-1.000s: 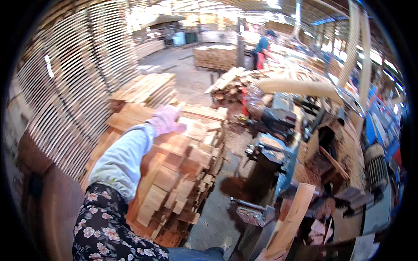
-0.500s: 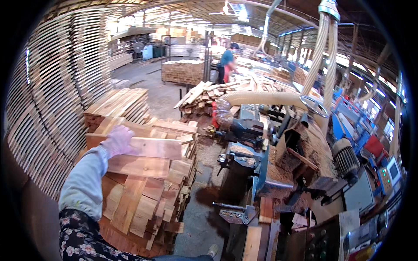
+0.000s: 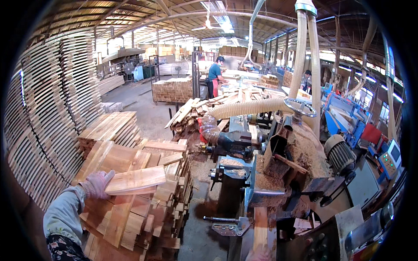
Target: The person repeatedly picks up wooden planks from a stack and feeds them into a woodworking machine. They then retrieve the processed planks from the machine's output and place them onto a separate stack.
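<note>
We grip 1 flat wooden board (image 3: 136,180) in our gloved left hand (image 3: 96,184), fingers clenched on its end, above the plank pile (image 3: 130,217). We cannot tell our right hand's (image 3: 257,254) fingers.

The left hand (image 3: 96,184) wears a pale pink glove. Its arm, in a light sleeve, reaches up from the bottom left corner. The fingers are closed, gripping something. The right hand (image 3: 257,254) only peeks in at the bottom edge, so its grip is unclear.
</note>
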A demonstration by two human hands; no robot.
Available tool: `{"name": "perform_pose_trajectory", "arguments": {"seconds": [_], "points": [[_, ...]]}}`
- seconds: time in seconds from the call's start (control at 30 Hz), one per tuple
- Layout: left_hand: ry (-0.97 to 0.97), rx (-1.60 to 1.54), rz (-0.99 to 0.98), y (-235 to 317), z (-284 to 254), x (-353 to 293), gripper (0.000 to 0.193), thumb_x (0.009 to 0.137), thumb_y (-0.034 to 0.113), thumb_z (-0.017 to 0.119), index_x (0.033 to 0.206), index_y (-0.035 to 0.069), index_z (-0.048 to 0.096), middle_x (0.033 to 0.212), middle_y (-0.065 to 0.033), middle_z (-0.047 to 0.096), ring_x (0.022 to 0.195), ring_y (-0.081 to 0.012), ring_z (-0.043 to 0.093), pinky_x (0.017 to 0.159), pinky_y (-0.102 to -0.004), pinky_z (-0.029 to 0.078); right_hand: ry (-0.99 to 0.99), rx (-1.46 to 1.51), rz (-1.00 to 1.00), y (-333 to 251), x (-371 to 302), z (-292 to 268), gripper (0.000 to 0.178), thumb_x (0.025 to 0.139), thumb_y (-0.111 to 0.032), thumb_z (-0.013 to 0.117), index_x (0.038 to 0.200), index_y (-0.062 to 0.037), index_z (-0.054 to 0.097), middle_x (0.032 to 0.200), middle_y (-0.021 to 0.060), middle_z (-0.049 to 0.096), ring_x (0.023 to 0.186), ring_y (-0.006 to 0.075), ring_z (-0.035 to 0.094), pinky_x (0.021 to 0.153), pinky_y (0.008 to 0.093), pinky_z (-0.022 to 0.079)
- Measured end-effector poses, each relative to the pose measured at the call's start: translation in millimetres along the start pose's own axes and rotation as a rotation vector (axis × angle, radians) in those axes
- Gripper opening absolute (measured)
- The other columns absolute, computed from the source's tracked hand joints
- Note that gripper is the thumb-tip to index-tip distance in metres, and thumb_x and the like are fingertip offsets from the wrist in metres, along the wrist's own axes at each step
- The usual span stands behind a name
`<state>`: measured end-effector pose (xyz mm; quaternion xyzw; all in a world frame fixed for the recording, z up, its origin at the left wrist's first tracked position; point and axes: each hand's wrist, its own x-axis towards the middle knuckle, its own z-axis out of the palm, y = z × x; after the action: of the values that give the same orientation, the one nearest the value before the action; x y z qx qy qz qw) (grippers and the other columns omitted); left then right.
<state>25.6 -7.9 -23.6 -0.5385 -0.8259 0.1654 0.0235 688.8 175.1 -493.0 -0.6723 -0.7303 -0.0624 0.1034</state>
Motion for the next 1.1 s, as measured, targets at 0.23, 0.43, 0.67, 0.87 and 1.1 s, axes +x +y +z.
{"name": "perform_pose_trajectory", "arguments": {"seconds": [0.23, 0.43, 0.67, 0.87, 1.1], "points": [[0.352, 0.188, 0.515, 86, -68, 29, 0.084, 0.082, 0.045, 0.081, 0.147, 0.004, 0.049, 0.106, -0.0164, 0.063, 0.098, -0.0339, 0.064, 0.087, -0.0482, 0.052, 0.042, 0.846, -0.291, -115, 130, -176, 0.049, 0.078, -0.032, 0.08, 0.116, -0.0041, 0.068, 0.104, 0.0184, 0.069, 0.104, 0.0416, 0.065, 0.096, 0.0528, 0.051], [0.323, 0.332, 1.059, 243, -61, 67, 0.08, 0.081, 0.029, 0.077, 0.153, 0.01, 0.049, 0.1, -0.0114, 0.066, 0.093, -0.031, 0.066, 0.085, -0.048, 0.052, 0.309, 0.486, -0.713, -176, 61, -307, 0.095, 0.057, -0.045, 0.095, 0.138, -0.0104, 0.057, 0.123, 0.0241, 0.065, 0.118, 0.0453, 0.061, 0.106, 0.0558, 0.046], [0.677, 0.013, 1.315, 387, -10, 37, 0.059, 0.081, 0.026, 0.073, 0.138, 0.015, 0.059, 0.109, -0.0068, 0.065, 0.105, -0.0287, 0.065, 0.094, -0.0462, 0.048, -0.215, 0.553, -0.097, -82, -55, -244, 0.107, 0.054, -0.032, 0.096, 0.148, -0.0083, 0.05, 0.122, 0.025, 0.064, 0.116, 0.0477, 0.06, 0.102, 0.0562, 0.048], [0.426, -0.46, 0.369, 237, -48, 87, 0.073, 0.086, 0.02, 0.075, 0.152, 0.002, 0.05, 0.15, -0.0236, 0.054, 0.142, -0.0395, 0.048, 0.124, -0.0458, 0.035, -0.242, 0.008, 0.379, 14, -291, -197, 0.113, 0.06, -0.046, 0.089, 0.153, -0.0046, 0.041, 0.136, 0.0224, 0.059, 0.12, 0.0452, 0.06, 0.104, 0.0556, 0.047], [0.47, -0.406, -0.818, -114, 131, 34, 0.107, 0.074, 0.044, 0.089, 0.157, -0.003, 0.04, 0.156, -0.0315, 0.047, 0.147, -0.0443, 0.044, 0.122, -0.0478, 0.037, -0.204, -0.023, 0.428, 6, -210, -149, 0.116, 0.061, -0.048, 0.088, 0.156, -0.0057, 0.037, 0.142, 0.0217, 0.055, 0.124, 0.0446, 0.058, 0.107, 0.0562, 0.045]]}}
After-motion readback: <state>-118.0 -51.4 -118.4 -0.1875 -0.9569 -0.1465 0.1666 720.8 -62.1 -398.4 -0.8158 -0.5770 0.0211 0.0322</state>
